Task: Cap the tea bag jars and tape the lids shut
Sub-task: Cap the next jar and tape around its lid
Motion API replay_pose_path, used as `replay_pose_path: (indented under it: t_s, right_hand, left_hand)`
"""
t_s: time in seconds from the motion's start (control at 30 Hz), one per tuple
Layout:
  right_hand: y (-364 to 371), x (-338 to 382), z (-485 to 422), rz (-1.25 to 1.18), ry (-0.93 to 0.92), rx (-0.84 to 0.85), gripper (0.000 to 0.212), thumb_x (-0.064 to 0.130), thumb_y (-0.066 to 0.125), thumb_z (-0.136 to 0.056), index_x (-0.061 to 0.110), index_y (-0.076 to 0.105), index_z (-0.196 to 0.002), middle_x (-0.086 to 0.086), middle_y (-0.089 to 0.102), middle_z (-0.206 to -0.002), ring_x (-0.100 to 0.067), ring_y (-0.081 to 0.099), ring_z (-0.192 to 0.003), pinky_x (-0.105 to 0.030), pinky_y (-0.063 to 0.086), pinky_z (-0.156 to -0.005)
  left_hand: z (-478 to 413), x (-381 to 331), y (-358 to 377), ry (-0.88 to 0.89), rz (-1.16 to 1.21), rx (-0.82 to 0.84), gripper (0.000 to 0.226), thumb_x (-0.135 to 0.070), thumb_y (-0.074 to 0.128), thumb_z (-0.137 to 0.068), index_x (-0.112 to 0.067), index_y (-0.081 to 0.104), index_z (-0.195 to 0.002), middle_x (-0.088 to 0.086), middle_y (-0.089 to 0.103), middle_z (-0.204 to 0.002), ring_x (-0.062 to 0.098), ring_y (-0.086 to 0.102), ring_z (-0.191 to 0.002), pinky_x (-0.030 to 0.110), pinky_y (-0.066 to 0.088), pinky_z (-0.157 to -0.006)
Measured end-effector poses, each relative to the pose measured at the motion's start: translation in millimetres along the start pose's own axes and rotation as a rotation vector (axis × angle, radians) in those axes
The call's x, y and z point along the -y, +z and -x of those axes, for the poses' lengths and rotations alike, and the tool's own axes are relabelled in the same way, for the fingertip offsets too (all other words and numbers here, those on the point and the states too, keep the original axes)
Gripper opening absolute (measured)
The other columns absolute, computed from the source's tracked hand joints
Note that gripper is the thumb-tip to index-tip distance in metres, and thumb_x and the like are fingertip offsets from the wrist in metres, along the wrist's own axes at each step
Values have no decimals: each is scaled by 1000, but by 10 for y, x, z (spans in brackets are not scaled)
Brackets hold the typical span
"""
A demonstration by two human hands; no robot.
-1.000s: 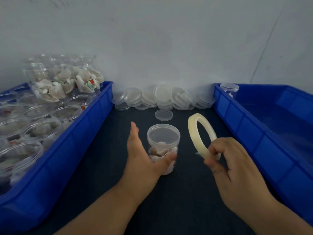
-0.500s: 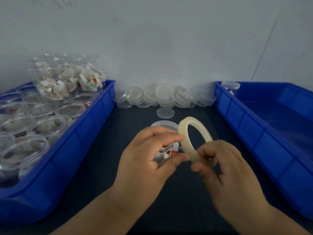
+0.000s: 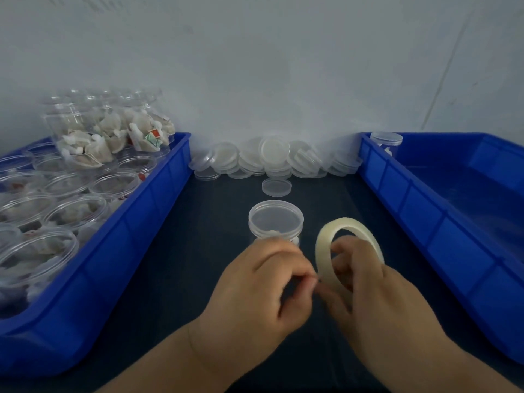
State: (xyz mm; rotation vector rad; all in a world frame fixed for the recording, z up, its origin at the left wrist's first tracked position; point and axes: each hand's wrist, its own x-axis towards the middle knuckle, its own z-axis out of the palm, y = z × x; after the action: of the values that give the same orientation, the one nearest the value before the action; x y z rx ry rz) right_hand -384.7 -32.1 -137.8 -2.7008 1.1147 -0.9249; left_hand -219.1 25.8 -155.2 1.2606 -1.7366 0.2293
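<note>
Pinching the rim of the tape roll (image 3: 323,248) with my left hand (image 3: 261,290), right hand (image 3: 374,296) gripping its ring, I should peel slowly toward the capped jar (image 3: 275,222) just beyond my fingertips.

I see two blue bins: one (image 3: 113,279) on my left and one (image 3: 425,222) on my right, well apart. A dark tabletop (image 3: 198,222) runs between them. A pale wall (image 3: 283,66) stands behind, with a thin slanted line (image 3: 442,80) at right.
</note>
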Motion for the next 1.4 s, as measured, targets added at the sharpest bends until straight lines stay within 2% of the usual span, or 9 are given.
replay_pose_path:
  t_s: [0.13,0.27,0.43,0.63,0.73,0.9,1.03,1.17,1.4]
  right_hand:
    - [-10,-128,15,-304,145,199,65,72,38,-71,73,7,-128,23,62,-85,4,62,-71,-16,51,-65]
    - [-41,-250,-55,-459,250,455,26,45,59,-91,66,53,-106,24,65,-90,2,62,-76,-12,51,-64]
    - [-109,-312,-115,-607,309,644,24,62,52,-84,57,62,-105,27,67,-100,9,61,-90,-23,49,-77]
    - [1,-272,-102,-398,238,307,39,77,39,-65,59,59,-92,32,53,-105,12,54,-91,-8,43,-60]
    - [27,-334,-122,-290,150,80,29,69,42,-75,51,63,-82,30,46,-106,4,54,-90,-5,42,-72]
    - [28,-290,-225,-169,48,-47,26,57,48,-87,41,69,-90,21,44,-108,-3,52,-71,-14,38,-61]
    - [-26,-202,-307,-92,-13,-88,23,47,56,-87,33,73,-92,13,47,-110,-3,50,-72,-33,46,-69]
    - [-164,-116,-345,-77,-57,-130,35,55,48,-90,30,73,-94,11,47,-109,-3,49,-72,-24,39,-67]
    - [-355,91,-264,-2,-148,-191,30,49,48,-91,29,70,-90,8,47,-106,-5,46,-69,-28,37,-65]
  left_hand:
    - [48,7,43,51,28,18,16,-18,62,-91,-7,71,-84,-2,65,-89,7,60,-83,16,49,-80]
    - [69,-8,69,-102,96,-36,16,-22,60,-90,-11,70,-84,-14,61,-90,-5,58,-88,6,44,-80]
    - [88,8,103,-130,96,-50,14,-22,61,-89,-12,70,-83,-12,63,-86,-1,59,-85,6,44,-77]
    - [84,32,101,-400,246,-37,8,-33,67,-83,-33,70,-90,-13,66,-84,6,65,-81,8,47,-68]
    - [49,280,126,-702,247,-156,56,-36,80,-75,-53,50,-120,-23,55,-121,-1,59,-104,12,49,-81]
    - [-156,588,292,-857,423,105,143,-19,97,-62,-60,-10,-148,-17,26,-156,2,38,-137,33,36,-114]
    - [-215,653,347,-789,455,52,134,-28,96,-64,-64,-2,-148,-38,47,-125,-21,49,-112,14,42,-96]
    - [-186,466,180,-644,553,-85,112,-27,93,-69,-76,15,-133,-51,55,-111,-21,57,-108,0,46,-73]
    - [-150,87,-17,-494,610,-79,68,-46,77,-68,-59,37,-121,-19,60,-123,7,70,-107,18,57,-80]
